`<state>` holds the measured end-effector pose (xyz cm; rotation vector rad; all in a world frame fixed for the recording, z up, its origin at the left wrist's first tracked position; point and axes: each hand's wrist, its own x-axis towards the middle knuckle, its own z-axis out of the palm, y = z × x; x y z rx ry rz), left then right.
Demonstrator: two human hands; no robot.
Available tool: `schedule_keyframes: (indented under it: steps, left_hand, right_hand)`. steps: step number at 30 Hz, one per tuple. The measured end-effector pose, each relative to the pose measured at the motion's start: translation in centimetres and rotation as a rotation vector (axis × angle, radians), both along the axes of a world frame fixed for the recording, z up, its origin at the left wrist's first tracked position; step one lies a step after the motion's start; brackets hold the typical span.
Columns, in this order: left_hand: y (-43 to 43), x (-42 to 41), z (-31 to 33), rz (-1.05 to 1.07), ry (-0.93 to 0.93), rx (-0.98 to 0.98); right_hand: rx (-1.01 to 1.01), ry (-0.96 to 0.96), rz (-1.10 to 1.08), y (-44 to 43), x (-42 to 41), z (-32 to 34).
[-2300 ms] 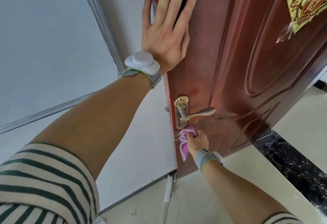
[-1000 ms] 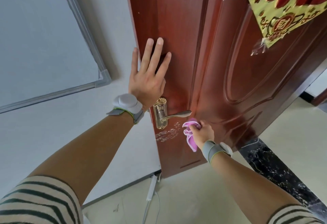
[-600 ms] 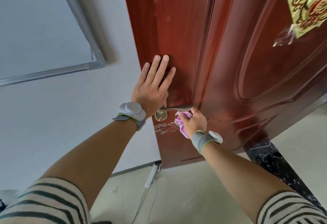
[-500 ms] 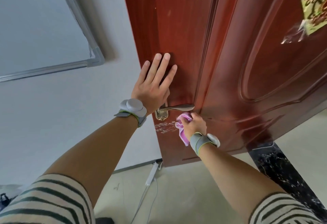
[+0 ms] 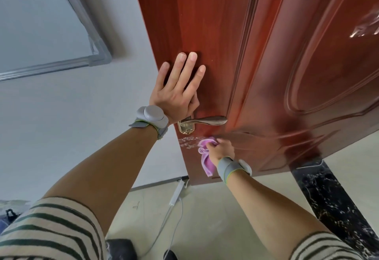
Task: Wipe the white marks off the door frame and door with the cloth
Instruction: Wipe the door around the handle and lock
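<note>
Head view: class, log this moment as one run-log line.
left hand flat on door | right hand presses pink cloth beside white marks under handle | marks remain

The lever handle juts from the door just above the white marks, roofing that patch. The left hand lies flat on the panel above the handle, blocking that strip. The right hand, bunching the pink cloth, sits just right of the marks. Below them the door face is bare down to its bottom edge.
</note>
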<state>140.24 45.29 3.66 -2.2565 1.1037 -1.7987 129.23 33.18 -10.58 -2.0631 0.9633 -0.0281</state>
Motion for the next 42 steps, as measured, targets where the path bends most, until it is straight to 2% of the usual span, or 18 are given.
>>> schedule_keyframes:
  steps: [2,5,7,9,12,14,18,20,22,24,26,28,31,34,36,40,42]
  left_hand:
    - [0.0,-0.2,-0.2,0.004,0.000,0.005]
    - [0.1,0.0,-0.3,0.014,-0.001,-0.009]
    - [0.0,0.0,-0.3,0.017,-0.003,-0.007]
    - [0.0,0.0,-0.4,0.028,0.006,-0.009]
    - [0.1,0.0,-0.6,0.023,0.010,-0.006]
    - [0.1,-0.1,-0.7,0.032,0.008,-0.002]
    - [0.0,-0.1,-0.6,0.028,0.011,0.000]
    - [0.0,-0.1,-0.6,0.030,0.011,-0.001]
    - [0.0,-0.1,-0.5,0.029,0.003,-0.007]
    - [0.0,-0.1,-0.5,0.022,0.007,-0.007]
    - [0.2,-0.2,-0.5,0.019,0.012,-0.010]
    - [0.1,-0.2,-0.5,0.008,0.012,-0.007]
    - [0.1,0.0,-0.5,0.011,0.005,-0.018]
    - [0.1,-0.1,-0.5,0.010,-0.003,-0.029]
    - [0.1,0.0,-0.5,0.007,-0.003,-0.027]
    - [0.2,-0.1,-0.6,0.003,-0.004,-0.029]
    - [0.2,-0.1,-0.7,-0.006,0.000,-0.031]
  right_hand:
    - [0.013,-0.023,-0.067,-0.4,-0.8,-0.1]
    - [0.035,-0.333,-0.145,1.0,-0.2,1.7]
    - [0.048,-0.442,-0.161,2.5,0.8,2.2]
    - [0.080,-0.349,-0.101,4.1,1.6,1.6]
    - [0.226,-0.043,0.130,5.6,0.9,-0.8]
    - [0.240,-0.058,0.090,5.4,0.0,-1.3]
    - [0.219,-0.279,-0.254,5.0,0.5,-0.2]
    - [0.274,-0.295,-0.328,5.9,1.8,0.1]
    - [0.318,-0.206,-0.261,7.1,3.0,-0.6]
    - [0.382,-0.034,-0.059,7.8,3.5,-2.3]
    - [0.429,0.086,0.016,7.4,3.0,-3.6]
    - [0.368,0.038,-0.097,5.8,1.5,-3.6]
    - [0.195,-0.198,-0.311,2.8,-0.4,-2.2]
    - [0.124,-0.383,-0.373,1.4,0.2,-0.9]
    - [0.090,-0.303,-0.302,1.1,1.2,-1.4]
    - [0.103,0.150,-0.038,-0.4,0.2,-4.5]
    - [0.068,0.083,-0.108,-0.9,-0.9,-4.7]
